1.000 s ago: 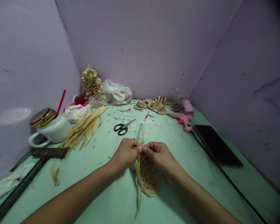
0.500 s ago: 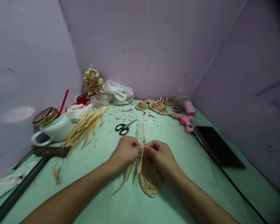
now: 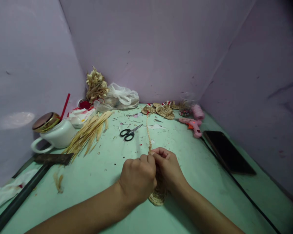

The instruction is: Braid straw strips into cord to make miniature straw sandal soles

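Observation:
A thin straw braid (image 3: 148, 133) runs toward me from a red tie at its far end. My right hand (image 3: 169, 167) pinches the near end of this braid. Closed in a fist beside it, my left hand (image 3: 139, 177) covers the loose strands seen earlier, so what it grips is mostly hidden. Under both hands lies a coiled straw sole shape (image 3: 157, 198), with only its rounded near end showing. Black-handled scissors (image 3: 130, 132) lie a little beyond my left hand.
To the left are dry straw strips (image 3: 89, 133), a white mug (image 3: 62, 135) with a lidded jar, and a hammer (image 3: 54, 158). At the back sit a plastic bag (image 3: 123, 97) and woven straw pieces (image 3: 164, 111). A pink glue gun (image 3: 192, 125) and a phone (image 3: 229, 152) are right.
My left hand has turned over and come nearer, from a fingertip pinch to a fist around the loose strands. The braid's far end has shifted slightly left. My right hand keeps its pinch.

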`<state>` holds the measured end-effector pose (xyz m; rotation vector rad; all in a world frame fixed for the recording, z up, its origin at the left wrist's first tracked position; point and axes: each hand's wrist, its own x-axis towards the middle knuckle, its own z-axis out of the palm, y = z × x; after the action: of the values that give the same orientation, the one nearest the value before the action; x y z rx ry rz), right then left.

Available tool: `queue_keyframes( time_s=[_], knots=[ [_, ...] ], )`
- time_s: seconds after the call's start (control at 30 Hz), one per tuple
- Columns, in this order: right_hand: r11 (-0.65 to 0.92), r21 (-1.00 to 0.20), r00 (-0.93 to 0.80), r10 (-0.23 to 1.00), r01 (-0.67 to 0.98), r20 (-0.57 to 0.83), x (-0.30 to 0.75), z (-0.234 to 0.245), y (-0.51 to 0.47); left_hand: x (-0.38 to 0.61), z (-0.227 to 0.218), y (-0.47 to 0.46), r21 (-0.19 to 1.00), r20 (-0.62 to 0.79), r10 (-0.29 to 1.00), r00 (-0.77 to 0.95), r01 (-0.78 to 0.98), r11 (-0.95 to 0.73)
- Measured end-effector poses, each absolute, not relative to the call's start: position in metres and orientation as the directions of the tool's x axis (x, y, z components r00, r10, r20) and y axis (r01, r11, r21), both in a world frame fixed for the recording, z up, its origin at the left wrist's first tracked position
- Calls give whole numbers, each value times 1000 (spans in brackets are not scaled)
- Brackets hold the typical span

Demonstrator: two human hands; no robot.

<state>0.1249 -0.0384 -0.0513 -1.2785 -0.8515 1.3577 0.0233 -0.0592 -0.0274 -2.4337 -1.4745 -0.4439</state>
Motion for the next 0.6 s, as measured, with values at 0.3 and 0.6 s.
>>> queue_keyframes(
  time_s=[0.3, 0.6],
  knots=[
    [-343, -834, 8, 923, -433, -384, 126, -42, -36, 28, -35, -68, -79, 449, 674, 587, 777, -624],
    [-350, -857, -56, 933, -379, -357, 129, -38, -34, 13, -5, -20, 865, -343, 914, 218, 451, 218]
  ],
)
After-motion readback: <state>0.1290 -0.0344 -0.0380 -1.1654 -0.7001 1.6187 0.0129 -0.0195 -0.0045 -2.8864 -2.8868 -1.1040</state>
